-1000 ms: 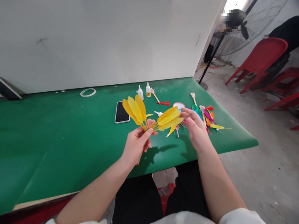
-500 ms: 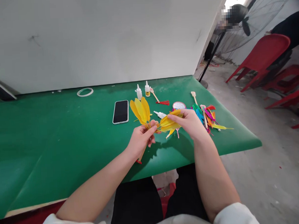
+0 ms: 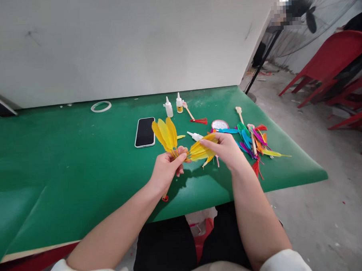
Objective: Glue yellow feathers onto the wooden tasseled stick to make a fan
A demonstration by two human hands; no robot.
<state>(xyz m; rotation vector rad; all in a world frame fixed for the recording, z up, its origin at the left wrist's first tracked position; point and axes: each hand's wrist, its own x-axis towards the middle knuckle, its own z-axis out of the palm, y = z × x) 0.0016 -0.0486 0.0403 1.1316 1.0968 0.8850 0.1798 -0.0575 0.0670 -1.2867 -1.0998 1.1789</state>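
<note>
My left hand (image 3: 168, 168) is closed round a feather fan's wooden handle (image 3: 165, 195), whose lower end with a red loop shows below my wrist. Yellow feathers (image 3: 166, 135) stand upright above the left fingers. To the right, another bunch of yellow feathers (image 3: 201, 150) points sideways, its quill ends meeting the left fingertips. My right hand (image 3: 226, 148) pinches this bunch between thumb and fingers. Where the quills join the handle is hidden by my left fingers. A white glue bottle (image 3: 194, 136) lies just behind the right-hand feathers.
Two glue bottles (image 3: 168, 108) stand at the back, beside a wooden stick with a red tassel (image 3: 200, 121). A phone (image 3: 145, 132) lies left of my hands. Coloured feathers (image 3: 246, 139), sticks and a round white roll (image 3: 219, 124) lie right. A white ring (image 3: 101, 106) is farther left.
The view has shifted slightly, so the table's right-hand things sit farther right. Both hands keep their grip, and the upright feathers lean a little more to the left.
</note>
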